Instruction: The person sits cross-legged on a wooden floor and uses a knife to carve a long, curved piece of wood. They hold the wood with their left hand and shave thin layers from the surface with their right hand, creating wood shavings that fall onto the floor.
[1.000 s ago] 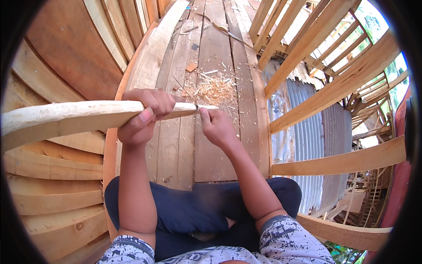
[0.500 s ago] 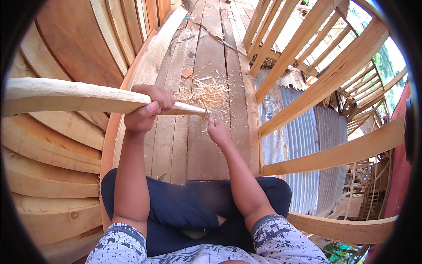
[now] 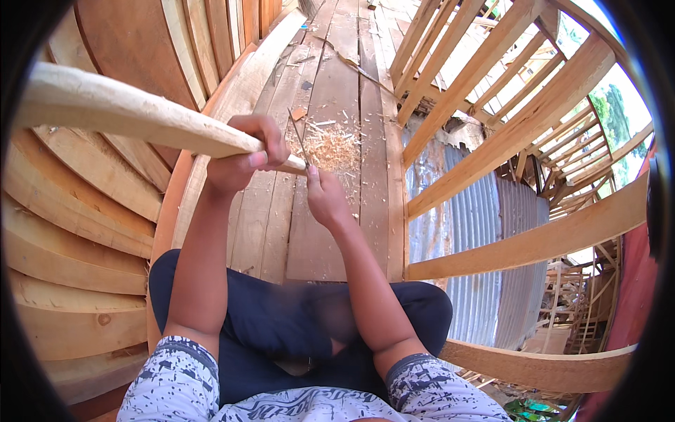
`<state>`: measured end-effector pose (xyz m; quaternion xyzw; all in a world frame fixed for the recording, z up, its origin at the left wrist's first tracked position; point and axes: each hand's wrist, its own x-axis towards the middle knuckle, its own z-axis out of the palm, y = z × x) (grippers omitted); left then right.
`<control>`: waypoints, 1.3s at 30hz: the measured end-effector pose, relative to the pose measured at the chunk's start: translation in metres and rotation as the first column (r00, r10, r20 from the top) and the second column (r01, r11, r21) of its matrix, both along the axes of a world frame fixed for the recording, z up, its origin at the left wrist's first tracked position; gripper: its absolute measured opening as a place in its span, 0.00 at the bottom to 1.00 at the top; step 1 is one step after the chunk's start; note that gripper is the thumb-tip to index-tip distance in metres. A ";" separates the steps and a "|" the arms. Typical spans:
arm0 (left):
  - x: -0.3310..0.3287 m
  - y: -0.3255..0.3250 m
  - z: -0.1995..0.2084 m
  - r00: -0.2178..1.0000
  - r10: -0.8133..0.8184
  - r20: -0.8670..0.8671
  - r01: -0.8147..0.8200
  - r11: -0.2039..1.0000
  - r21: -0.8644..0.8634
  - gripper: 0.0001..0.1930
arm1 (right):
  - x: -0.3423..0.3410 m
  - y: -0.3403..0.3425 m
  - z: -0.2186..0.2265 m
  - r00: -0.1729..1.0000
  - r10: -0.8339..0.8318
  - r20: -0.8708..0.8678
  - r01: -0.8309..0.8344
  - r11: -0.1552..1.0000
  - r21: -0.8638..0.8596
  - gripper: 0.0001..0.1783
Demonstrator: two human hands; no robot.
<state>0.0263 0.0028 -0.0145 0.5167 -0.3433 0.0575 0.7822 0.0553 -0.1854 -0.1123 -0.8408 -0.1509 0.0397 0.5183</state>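
My left hand (image 3: pixel 230 174) is wrapped round a long, pale, carved wooden pole (image 3: pixel 133 114) near its tapered end. The pole runs out to the left and its surface shows whittled facets. My right hand (image 3: pixel 327 198) is closed on what looks like a knife, its thin blade (image 3: pixel 297 133) pointing up and away beside the pole's tip. The knife's handle is hidden inside my fingers. Beyond both hands lies a heap of wood shavings (image 3: pixel 334 149) on the plank floor (image 3: pixel 316 246).
I sit cross-legged, dark trousers (image 3: pixel 274 316) below my hands. Curved planks (image 3: pixel 77 274) form a wall at left. Wooden ribs (image 3: pixel 520 235) with open gaps stand at right, corrugated metal sheets (image 3: pixel 478 232) beyond them. A thin strip (image 3: pixel 351 63) lies farther along the floor.
The pole's left end has risen and its tip has moved left. My right hand has shifted left and slightly up with the knife, whose blade now shows more clearly.
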 end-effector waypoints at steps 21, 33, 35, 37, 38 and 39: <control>0.007 0.011 -0.002 0.928 0.372 -0.014 -0.373 0.927 -0.045 0.28 | 0.006 0.015 -0.018 0.995 -0.091 0.047 0.094 0.994 -0.060 0.26; 0.005 -0.018 -0.005 0.849 0.526 -0.046 -0.528 0.848 -0.052 0.15 | 0.000 0.003 0.013 0.998 -0.070 0.005 0.070 0.995 -0.072 0.24; 0.010 -0.025 0.001 0.858 0.511 -0.044 -0.513 0.857 -0.052 0.15 | 0.028 -0.018 -0.057 0.987 -0.144 -0.077 0.134 0.984 -0.121 0.24; 0.011 -0.027 -0.004 0.863 0.504 -0.046 -0.506 0.859 -0.080 0.14 | 0.035 -0.027 -0.080 0.972 -0.198 -0.125 0.176 0.970 -0.165 0.25; 0.010 -0.022 -0.004 0.858 0.513 -0.039 -0.514 0.853 -0.086 0.14 | 0.030 -0.019 -0.071 0.970 -0.205 -0.133 0.181 0.967 -0.178 0.25; 0.009 -0.019 -0.002 0.852 0.522 -0.031 -0.523 0.850 -0.061 0.14 | 0.027 -0.012 -0.055 0.967 -0.213 -0.137 0.185 0.964 -0.190 0.25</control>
